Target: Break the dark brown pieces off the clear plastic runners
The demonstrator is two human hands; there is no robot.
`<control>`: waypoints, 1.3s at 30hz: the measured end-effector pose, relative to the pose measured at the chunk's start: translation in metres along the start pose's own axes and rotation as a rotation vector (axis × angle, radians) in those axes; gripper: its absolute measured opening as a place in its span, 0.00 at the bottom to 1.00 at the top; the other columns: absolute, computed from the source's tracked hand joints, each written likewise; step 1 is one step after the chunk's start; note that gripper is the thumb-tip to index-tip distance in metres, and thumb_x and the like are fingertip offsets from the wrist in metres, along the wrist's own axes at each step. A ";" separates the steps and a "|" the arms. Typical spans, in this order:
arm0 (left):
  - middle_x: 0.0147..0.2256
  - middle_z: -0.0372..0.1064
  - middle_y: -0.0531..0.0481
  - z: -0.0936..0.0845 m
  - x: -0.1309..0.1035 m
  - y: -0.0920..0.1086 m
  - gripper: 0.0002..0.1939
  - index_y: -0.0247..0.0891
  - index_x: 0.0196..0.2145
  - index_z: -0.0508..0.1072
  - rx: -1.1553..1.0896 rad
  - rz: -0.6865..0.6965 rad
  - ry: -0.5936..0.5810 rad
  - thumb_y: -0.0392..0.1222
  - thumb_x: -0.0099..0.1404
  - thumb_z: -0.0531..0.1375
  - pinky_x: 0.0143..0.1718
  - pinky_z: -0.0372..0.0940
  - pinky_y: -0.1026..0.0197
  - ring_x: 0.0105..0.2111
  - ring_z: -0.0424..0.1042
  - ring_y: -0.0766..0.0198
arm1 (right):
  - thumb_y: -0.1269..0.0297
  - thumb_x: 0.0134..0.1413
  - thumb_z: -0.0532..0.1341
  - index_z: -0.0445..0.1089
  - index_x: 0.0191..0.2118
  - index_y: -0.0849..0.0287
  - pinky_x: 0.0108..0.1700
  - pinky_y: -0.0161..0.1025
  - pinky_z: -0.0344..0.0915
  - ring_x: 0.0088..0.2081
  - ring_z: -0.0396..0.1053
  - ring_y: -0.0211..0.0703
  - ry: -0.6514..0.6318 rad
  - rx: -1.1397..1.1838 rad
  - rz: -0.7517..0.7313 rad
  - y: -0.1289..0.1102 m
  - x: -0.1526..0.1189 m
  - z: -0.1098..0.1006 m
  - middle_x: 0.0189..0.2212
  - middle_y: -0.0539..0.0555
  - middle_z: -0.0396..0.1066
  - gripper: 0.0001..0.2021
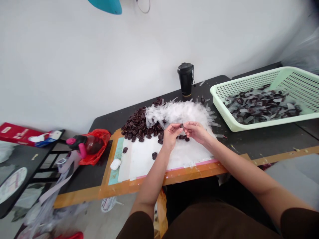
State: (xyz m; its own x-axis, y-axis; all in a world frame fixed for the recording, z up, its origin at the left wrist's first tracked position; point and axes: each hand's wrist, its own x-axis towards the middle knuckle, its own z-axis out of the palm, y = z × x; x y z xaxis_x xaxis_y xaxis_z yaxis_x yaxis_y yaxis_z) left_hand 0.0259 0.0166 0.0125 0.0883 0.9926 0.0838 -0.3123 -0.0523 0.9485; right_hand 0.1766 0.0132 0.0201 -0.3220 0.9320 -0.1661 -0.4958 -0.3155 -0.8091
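My left hand (171,135) and my right hand (195,131) meet over the front of the work surface, fingertips pinched together. Between them sits a small dark brown piece (181,126), mostly covered by the fingers. Just behind the hands lies a heap of translucent white strips (184,111). To its left spreads a pile of dark brown, rounded flat pieces (139,122). One loose dark piece (155,155) rests on the white sheet (142,154) beside my left forearm, and another loose piece (125,150) lies farther left.
A pale green basket (225,114) at the right holds many dark pieces with clear strips. Behind the heap stands a black tumbler (185,79). At left are a white earphone case (115,164), a red bag (106,137) with a bottle (92,145), and a red box (18,134).
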 end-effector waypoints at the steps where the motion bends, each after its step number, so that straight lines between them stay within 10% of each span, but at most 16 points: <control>1: 0.33 0.75 0.51 0.000 0.000 0.000 0.14 0.38 0.33 0.76 0.004 0.009 0.004 0.40 0.48 0.71 0.42 0.66 0.61 0.35 0.73 0.66 | 0.59 0.43 0.70 0.70 0.26 0.61 0.21 0.29 0.62 0.18 0.62 0.30 -0.007 -0.006 -0.008 0.000 0.000 0.000 0.19 0.48 0.67 0.12; 18: 0.36 0.75 0.49 0.000 -0.001 0.000 0.13 0.37 0.32 0.76 0.050 0.053 0.016 0.42 0.49 0.71 0.45 0.65 0.59 0.37 0.73 0.64 | 0.54 0.43 0.70 0.69 0.26 0.60 0.21 0.31 0.61 0.19 0.58 0.30 -0.001 -0.057 -0.078 0.008 0.002 0.001 0.19 0.46 0.62 0.16; 31: 0.43 0.70 0.43 -0.007 -0.003 0.012 0.08 0.36 0.29 0.75 0.635 0.287 0.065 0.42 0.61 0.60 0.48 0.63 0.57 0.46 0.69 0.58 | 0.55 0.55 0.61 0.68 0.48 0.56 0.26 0.35 0.62 0.26 0.63 0.38 0.063 -0.820 -0.601 0.011 -0.001 0.002 0.28 0.51 0.66 0.16; 39: 0.44 0.62 0.42 -0.015 0.004 0.007 0.13 0.35 0.28 0.72 0.592 0.214 0.236 0.48 0.63 0.59 0.42 0.64 0.61 0.43 0.66 0.60 | 0.60 0.52 0.61 0.73 0.28 0.61 0.26 0.35 0.52 0.23 0.60 0.36 0.166 -1.410 -0.760 0.005 -0.002 -0.004 0.22 0.51 0.65 0.09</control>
State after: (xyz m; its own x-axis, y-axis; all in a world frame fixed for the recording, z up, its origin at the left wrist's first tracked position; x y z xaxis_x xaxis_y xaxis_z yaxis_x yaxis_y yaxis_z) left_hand 0.0096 0.0218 0.0150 -0.1477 0.9474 0.2838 0.2772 -0.2358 0.9314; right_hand 0.1782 0.0105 0.0139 -0.2266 0.8262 0.5157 0.6388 0.5258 -0.5616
